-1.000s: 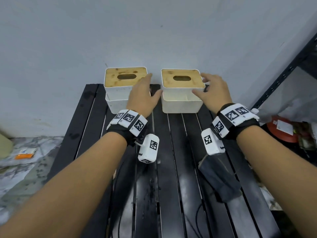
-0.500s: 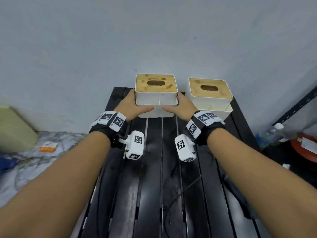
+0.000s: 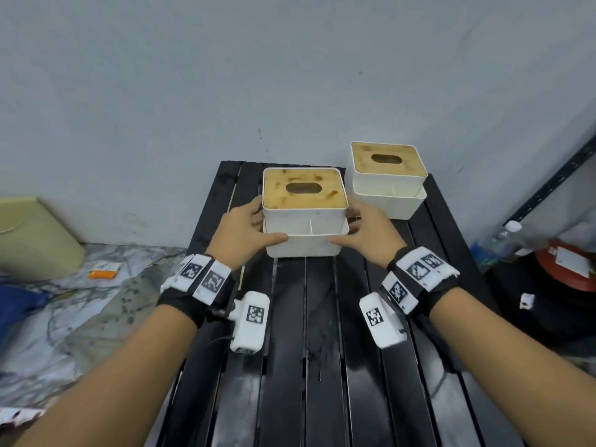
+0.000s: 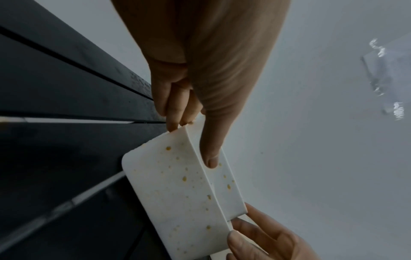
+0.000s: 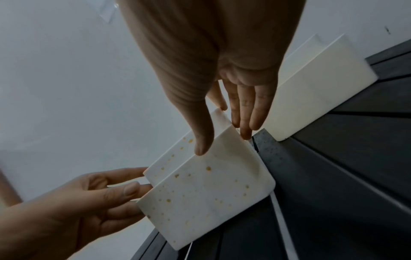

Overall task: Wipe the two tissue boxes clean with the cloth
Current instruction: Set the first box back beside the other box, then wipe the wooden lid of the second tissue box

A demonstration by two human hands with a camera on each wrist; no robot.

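Two white tissue boxes with stained wooden lids stand on a black slatted table (image 3: pixel 322 350). My left hand (image 3: pixel 254 225) and right hand (image 3: pixel 358 230) grip the left tissue box (image 3: pixel 304 221) from either side, thumbs on its front face and fingers along its sides. Yellow-brown spots speckle its front wall (image 4: pixel 177 184) (image 5: pixel 206 190). The right tissue box (image 3: pixel 387 185) (image 5: pixel 322 91) stands untouched by the wall, behind and to the right. No cloth shows in any view.
A grey wall runs right behind the table. On the marbled floor at left are a beige container (image 3: pixel 35 240) and an orange packet (image 3: pixel 103 271). At right are a plastic bottle (image 3: pixel 506 233), a red-rimmed object (image 3: pixel 574 269) and a black metal rack upright (image 3: pixel 554 182).
A second ago each hand was at its own box. Both hands now hold the left box, which has come forward from the wall. The dark cloth at the right is out of view.
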